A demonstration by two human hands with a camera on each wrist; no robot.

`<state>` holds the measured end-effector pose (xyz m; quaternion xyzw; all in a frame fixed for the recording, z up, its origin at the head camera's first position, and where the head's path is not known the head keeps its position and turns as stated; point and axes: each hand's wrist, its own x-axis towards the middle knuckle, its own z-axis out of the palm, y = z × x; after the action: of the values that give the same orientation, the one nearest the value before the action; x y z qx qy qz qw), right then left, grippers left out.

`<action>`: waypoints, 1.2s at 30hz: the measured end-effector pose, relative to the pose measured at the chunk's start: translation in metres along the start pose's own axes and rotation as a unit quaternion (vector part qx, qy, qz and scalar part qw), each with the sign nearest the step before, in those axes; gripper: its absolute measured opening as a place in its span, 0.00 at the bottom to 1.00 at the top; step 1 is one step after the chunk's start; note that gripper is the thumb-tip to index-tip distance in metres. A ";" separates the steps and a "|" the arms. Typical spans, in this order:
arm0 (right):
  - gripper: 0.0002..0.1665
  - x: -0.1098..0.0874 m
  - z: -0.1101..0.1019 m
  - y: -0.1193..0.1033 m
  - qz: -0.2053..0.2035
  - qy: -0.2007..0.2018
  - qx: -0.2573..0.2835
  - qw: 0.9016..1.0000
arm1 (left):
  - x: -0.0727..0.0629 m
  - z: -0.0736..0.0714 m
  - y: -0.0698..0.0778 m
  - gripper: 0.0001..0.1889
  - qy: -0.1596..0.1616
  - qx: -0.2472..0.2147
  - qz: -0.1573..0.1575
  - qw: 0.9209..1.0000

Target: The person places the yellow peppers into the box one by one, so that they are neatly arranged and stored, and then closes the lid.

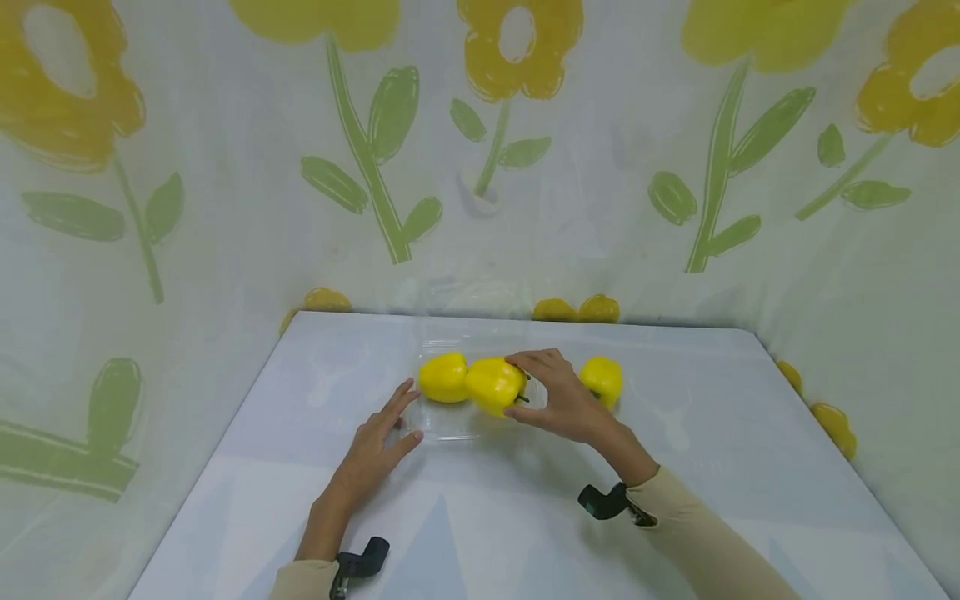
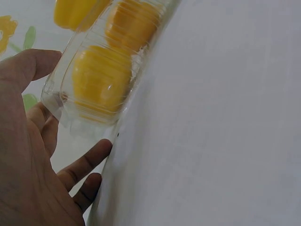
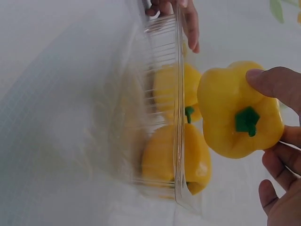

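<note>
Left wrist: beige left sleeve (image 1: 303, 581), black wrist mount (image 1: 362, 560) strapped at its cuff.
Left hand (image 1: 375, 454): fingers spread, thumb apart from the rest, set around the left end of the container. I see thumb tip at the rim; no pepper in this hand.
Container: clear plastic container (image 1: 450, 438) on the table, ribbed walls, two peppers inside.
Left pepper: yellow bell pepper (image 1: 441, 377), in the container's left part, near the left fingertips.
Second pepper in container: another yellow one (image 3: 195, 162), right of the first, mostly hidden from above by the held one. Tops of both show over the near rim.
Held pepper: yellow, green stem (image 1: 491, 385), above the container's right part, on its side, stem end to the right. Can't tell if it touches those below.
Right hand (image 1: 558, 400): thumb on one side, fingers on the other, gap one pepper wide, pinching the held pepper.
Loose pepper: yellow (image 1: 602, 377), on the table right of the container, just beyond the right hand.
Right wrist: beige right sleeve (image 1: 705, 533), second black mount (image 1: 603, 502).
Table: pale top (image 1: 750, 433), faint blue triangles.
Backdrop: white sheet (image 1: 600, 208), yellow flowers, green stems.
</note>
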<state>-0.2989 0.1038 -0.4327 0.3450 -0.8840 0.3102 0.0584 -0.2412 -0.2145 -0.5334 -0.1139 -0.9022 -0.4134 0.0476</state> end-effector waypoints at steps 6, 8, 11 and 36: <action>0.41 0.003 0.006 -0.003 -0.003 -0.011 0.007 1.000 | -0.001 0.001 0.000 0.33 0.002 -0.005 -0.003 1.000; 0.41 0.004 0.008 -0.004 -0.006 -0.018 0.012 1.000 | -0.002 0.001 -0.001 0.33 0.003 -0.004 -0.002 1.000; 0.41 0.005 0.011 -0.006 -0.006 -0.030 0.023 0.999 | -0.003 0.002 -0.001 0.33 0.005 -0.005 0.003 1.000; 0.40 0.021 0.033 -0.021 -0.018 -0.059 0.046 0.997 | -0.003 0.001 0.003 0.32 0.010 -0.008 0.000 1.000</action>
<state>-0.2978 0.0605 -0.4416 0.3808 -0.8642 0.3287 -0.0045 -0.2375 -0.2130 -0.5324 -0.1105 -0.8982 -0.4219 0.0553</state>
